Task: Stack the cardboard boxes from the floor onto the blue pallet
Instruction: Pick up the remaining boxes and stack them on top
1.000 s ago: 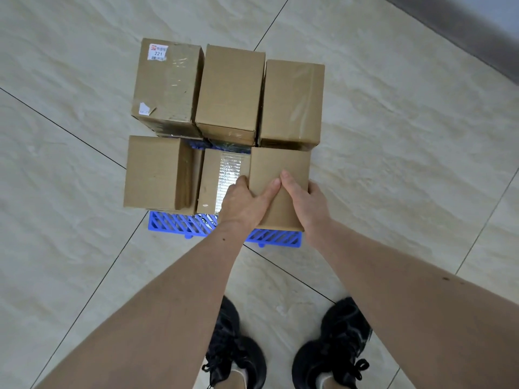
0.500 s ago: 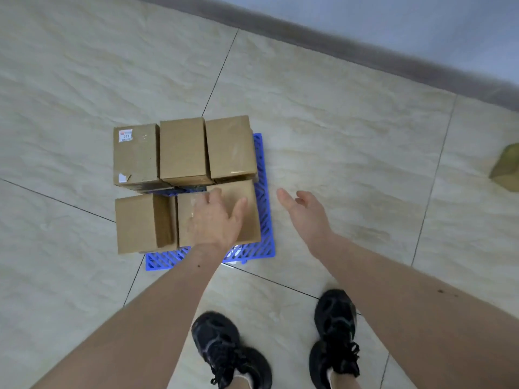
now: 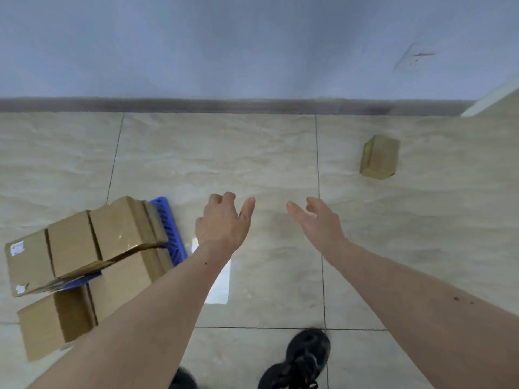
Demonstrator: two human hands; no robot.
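Left hand (image 3: 223, 223) off stacked boxes (image 3: 92, 248); both hands empty, floor box (image 3: 379, 160) ahead.

Stacked boxes (image 3: 84, 256) sit on the pallet (image 3: 171, 231) at lower left. Single box (image 3: 379, 161) on the floor (image 3: 224, 164) far right, near the wall (image 3: 224, 46). Left hand (image 3: 222, 223) and right hand (image 3: 317, 223) between them, above bare floor, touching nothing.
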